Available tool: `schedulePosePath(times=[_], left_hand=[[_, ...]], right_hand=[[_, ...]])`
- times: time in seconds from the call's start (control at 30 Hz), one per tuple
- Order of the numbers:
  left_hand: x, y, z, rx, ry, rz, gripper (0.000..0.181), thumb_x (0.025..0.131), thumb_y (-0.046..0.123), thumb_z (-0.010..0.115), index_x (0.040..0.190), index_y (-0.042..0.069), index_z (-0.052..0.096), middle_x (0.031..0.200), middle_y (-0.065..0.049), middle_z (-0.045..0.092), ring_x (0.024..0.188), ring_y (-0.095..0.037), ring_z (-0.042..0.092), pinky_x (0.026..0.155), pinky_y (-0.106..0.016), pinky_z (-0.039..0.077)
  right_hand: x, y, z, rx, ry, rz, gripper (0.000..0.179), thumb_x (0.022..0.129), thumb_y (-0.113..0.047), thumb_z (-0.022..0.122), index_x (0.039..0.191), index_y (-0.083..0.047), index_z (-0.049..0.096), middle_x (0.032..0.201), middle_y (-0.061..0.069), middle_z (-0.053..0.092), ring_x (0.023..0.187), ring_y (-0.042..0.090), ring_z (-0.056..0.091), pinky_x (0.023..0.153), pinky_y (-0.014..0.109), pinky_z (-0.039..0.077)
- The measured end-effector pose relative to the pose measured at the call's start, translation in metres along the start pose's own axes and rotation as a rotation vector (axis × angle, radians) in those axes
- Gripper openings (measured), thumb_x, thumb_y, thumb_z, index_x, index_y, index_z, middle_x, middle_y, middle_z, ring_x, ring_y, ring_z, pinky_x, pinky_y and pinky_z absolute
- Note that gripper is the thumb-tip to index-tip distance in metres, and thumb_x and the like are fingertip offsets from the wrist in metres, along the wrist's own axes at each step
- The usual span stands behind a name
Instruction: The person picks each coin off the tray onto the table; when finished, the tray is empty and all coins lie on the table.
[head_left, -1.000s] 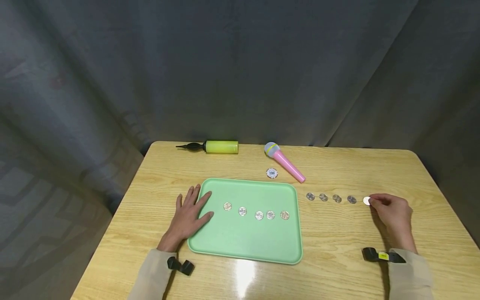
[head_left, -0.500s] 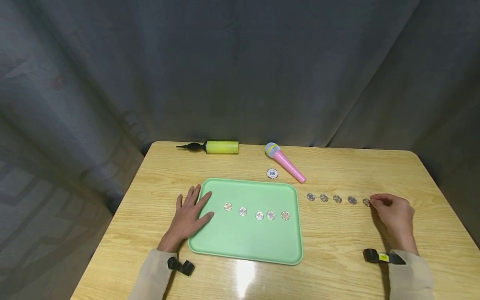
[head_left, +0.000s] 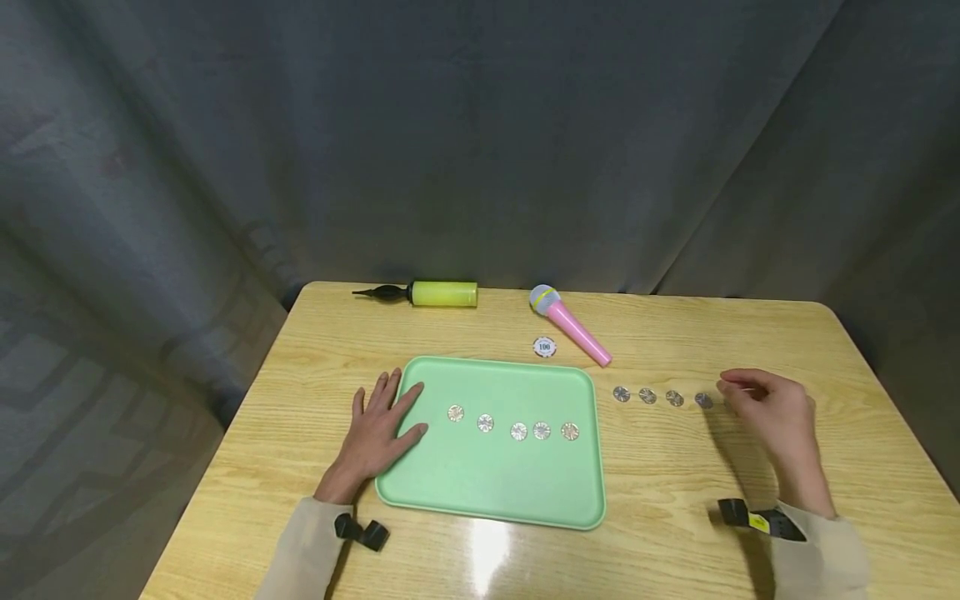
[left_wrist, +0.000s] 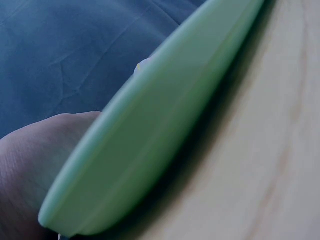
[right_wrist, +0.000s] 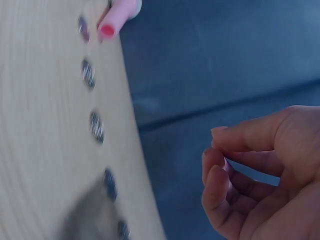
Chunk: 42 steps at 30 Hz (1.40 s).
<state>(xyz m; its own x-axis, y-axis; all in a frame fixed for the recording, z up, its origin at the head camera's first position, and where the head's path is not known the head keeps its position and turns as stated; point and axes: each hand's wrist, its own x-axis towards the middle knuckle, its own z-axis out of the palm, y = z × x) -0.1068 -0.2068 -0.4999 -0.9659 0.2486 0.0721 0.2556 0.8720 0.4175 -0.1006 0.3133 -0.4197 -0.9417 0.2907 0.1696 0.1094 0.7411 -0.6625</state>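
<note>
In the head view my left hand (head_left: 372,446) lies with its fingers spread over the left edge of a green tray (head_left: 487,492). The tray's rim (left_wrist: 135,115) fills much of the left wrist view. Several shiny patterned coins, one a coin (head_left: 486,423), lie in a row on the tray. To its right, several more make a second row on the table, among them a coin (head_left: 674,398). My right hand (head_left: 776,417) is raised at that row's right end, fingers loosely curled and nothing seen between them. The last coin (right_wrist: 123,230) lies on the table, hidden behind this hand in the head view.
Beyond the tray lie a poker chip (head_left: 544,347) marked 100 and a pink toy microphone (head_left: 573,329). A yellow-green hand pump (head_left: 442,294) with a black nozzle lies near the table's far edge. A dark curtain (head_left: 480,150) hangs behind the table.
My right hand has let go of the last coin in the right row, risen and shifted a little left and away from me. The left hand and the tray stay in place.
</note>
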Motion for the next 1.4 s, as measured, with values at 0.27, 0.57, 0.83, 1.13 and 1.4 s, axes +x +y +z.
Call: schedulePosePath(times=[0.27,0.57,0.83,1.13,1.4], left_hand=[[-0.001,0.001,-0.001,-0.004,0.004,-0.001,0.067,0.093,0.044,0.061,0.153,0.019,0.044,0.165,-0.021,0.025,0.155,-0.044,0.019,0.117,-0.072,0.009],[0.000,0.001,-0.003,-0.009,-0.008,-0.010,0.067,0.094,0.044,0.060,0.153,0.019,0.043,0.166,-0.020,0.024,0.155,-0.044,0.018,0.117,-0.071,0.009],[0.000,0.000,-0.002,-0.002,0.000,-0.003,0.067,0.094,0.045,0.061,0.153,0.020,0.044,0.166,-0.020,0.024,0.155,-0.043,0.018,0.117,-0.071,0.009],[0.001,0.001,-0.001,-0.001,0.003,0.001,0.067,0.094,0.045,0.061,0.153,0.020,0.043,0.166,-0.020,0.024,0.155,-0.043,0.018,0.117,-0.072,0.010],[0.001,0.000,0.000,-0.001,0.000,-0.002,0.067,0.094,0.045,0.061,0.153,0.020,0.043,0.166,-0.019,0.023,0.155,-0.043,0.018,0.117,-0.072,0.009]], right_hand=[[-0.012,-0.037,0.010,0.043,-0.075,-0.115,0.021,0.093,-0.013,0.069,0.107,0.001,0.075,0.080,-0.005,0.072,0.064,-0.014,0.053,0.049,0.018,0.044],[-0.023,-0.075,0.039,0.059,-0.165,-0.209,0.012,0.088,-0.006,0.073,0.098,0.000,0.076,0.087,0.015,0.076,0.070,-0.002,0.060,0.055,0.018,0.046],[-0.031,-0.090,0.069,0.067,-0.356,-0.206,0.015,0.089,-0.005,0.070,0.102,0.000,0.075,0.089,0.012,0.075,0.080,0.017,0.067,0.064,0.020,0.051],[-0.039,-0.094,0.095,0.059,-0.486,-0.228,0.015,0.085,-0.006,0.075,0.099,-0.001,0.076,0.087,0.009,0.073,0.075,0.012,0.059,0.062,0.020,0.048],[-0.042,-0.094,0.108,0.004,-0.538,-0.225,0.019,0.082,-0.007,0.079,0.100,-0.001,0.076,0.086,0.007,0.072,0.071,0.011,0.055,0.061,0.021,0.045]])
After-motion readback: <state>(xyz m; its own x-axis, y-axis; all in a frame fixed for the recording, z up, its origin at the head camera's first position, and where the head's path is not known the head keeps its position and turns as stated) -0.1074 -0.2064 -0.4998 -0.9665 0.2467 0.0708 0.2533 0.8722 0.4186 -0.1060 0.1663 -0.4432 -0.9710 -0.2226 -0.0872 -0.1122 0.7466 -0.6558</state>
